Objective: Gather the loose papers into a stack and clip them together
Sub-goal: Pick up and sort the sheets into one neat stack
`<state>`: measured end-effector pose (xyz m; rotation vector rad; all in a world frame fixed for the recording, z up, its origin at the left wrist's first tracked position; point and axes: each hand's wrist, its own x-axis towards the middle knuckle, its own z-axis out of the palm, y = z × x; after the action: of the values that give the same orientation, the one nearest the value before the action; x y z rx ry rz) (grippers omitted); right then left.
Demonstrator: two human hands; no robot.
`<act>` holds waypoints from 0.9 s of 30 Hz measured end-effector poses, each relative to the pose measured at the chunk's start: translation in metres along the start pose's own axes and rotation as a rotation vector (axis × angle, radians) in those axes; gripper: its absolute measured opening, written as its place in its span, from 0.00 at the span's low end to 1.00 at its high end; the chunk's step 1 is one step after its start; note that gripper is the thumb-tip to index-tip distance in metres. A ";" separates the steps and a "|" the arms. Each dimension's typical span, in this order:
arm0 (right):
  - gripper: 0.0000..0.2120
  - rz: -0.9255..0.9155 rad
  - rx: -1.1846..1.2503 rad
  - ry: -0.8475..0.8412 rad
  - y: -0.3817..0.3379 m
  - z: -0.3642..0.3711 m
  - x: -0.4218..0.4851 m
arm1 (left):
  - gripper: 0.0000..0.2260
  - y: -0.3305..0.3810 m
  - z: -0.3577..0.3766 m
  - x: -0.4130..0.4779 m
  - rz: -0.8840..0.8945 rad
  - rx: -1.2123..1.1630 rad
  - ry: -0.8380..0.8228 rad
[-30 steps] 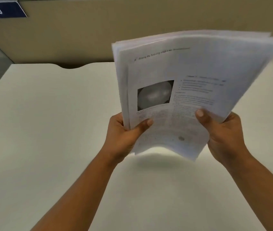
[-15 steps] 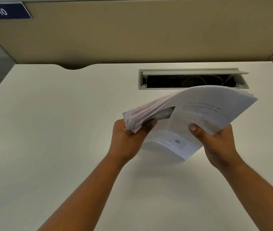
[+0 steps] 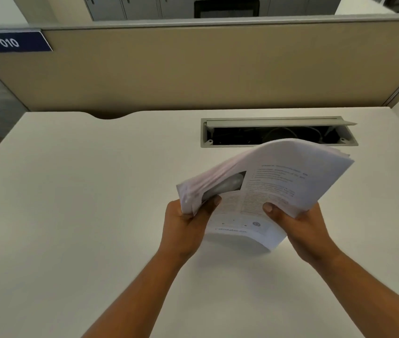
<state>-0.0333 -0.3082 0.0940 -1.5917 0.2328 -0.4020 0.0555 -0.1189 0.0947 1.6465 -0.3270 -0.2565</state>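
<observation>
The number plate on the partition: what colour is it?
The number plate is dark blue with white digits, 010; the head view shows it best.

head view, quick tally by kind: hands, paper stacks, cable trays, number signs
hands: 2 (left hand, right hand, both gripping the papers)
paper stack: 1
cable tray: 1
number sign: 1
total: 5
</observation>
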 end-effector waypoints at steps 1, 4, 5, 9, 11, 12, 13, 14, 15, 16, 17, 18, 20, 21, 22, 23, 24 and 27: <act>0.23 -0.002 0.006 0.011 0.001 0.000 0.001 | 0.21 -0.001 0.000 0.001 -0.021 -0.005 0.021; 0.23 -0.037 0.049 0.034 -0.001 -0.004 0.003 | 0.22 -0.001 -0.002 0.002 0.034 -0.068 0.038; 0.23 -0.045 0.053 0.035 -0.002 -0.005 0.003 | 0.23 -0.001 -0.002 0.002 0.055 -0.077 0.042; 0.20 0.048 0.003 0.020 0.015 -0.006 0.001 | 0.18 -0.013 0.005 0.000 -0.057 -0.072 -0.018; 0.15 0.113 -0.041 0.052 0.026 -0.003 -0.001 | 0.18 -0.020 0.008 -0.001 -0.106 -0.102 -0.019; 0.14 0.132 -0.061 0.072 0.029 -0.003 -0.001 | 0.18 -0.022 0.008 0.000 -0.119 -0.120 -0.010; 0.14 0.140 -0.067 0.086 0.031 -0.003 -0.001 | 0.18 -0.022 0.007 0.001 -0.126 -0.132 -0.005; 0.12 0.138 -0.066 0.091 0.030 -0.002 -0.002 | 0.18 -0.023 0.006 0.001 -0.129 -0.135 -0.010; 0.10 0.133 -0.058 0.092 0.027 -0.002 -0.002 | 0.19 -0.023 0.004 0.001 -0.123 -0.131 -0.018; 0.09 0.126 -0.042 0.090 0.024 -0.002 -0.002 | 0.19 -0.023 0.002 0.000 -0.113 -0.127 -0.020; 0.09 0.118 -0.028 0.085 0.020 -0.003 -0.003 | 0.16 -0.023 0.001 -0.001 -0.102 -0.126 -0.015; 0.10 0.109 -0.025 0.072 0.017 -0.004 -0.004 | 0.13 -0.023 -0.001 -0.002 -0.096 -0.120 -0.005; 0.12 0.095 -0.038 0.046 0.012 -0.006 -0.005 | 0.15 -0.021 -0.005 -0.004 -0.061 -0.097 0.005; 0.13 0.091 -0.036 0.039 0.010 -0.007 -0.005 | 0.15 -0.019 -0.007 -0.004 -0.035 -0.102 0.002; 0.14 0.089 -0.031 0.038 0.010 -0.007 -0.005 | 0.14 -0.017 -0.008 -0.002 -0.011 -0.107 -0.001; 0.15 0.085 -0.027 0.038 0.009 -0.007 -0.004 | 0.12 -0.014 -0.009 -0.001 0.004 -0.109 -0.008; 0.17 0.081 -0.027 0.039 0.009 -0.007 -0.003 | 0.12 -0.012 -0.010 0.000 0.011 -0.105 -0.017; 0.20 0.074 -0.033 0.013 0.009 -0.003 -0.001 | 0.13 -0.012 -0.007 0.003 -0.018 -0.089 -0.058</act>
<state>-0.0348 -0.3108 0.0845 -1.6078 0.3086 -0.3530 0.0618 -0.1128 0.0840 1.5567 -0.3401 -0.3289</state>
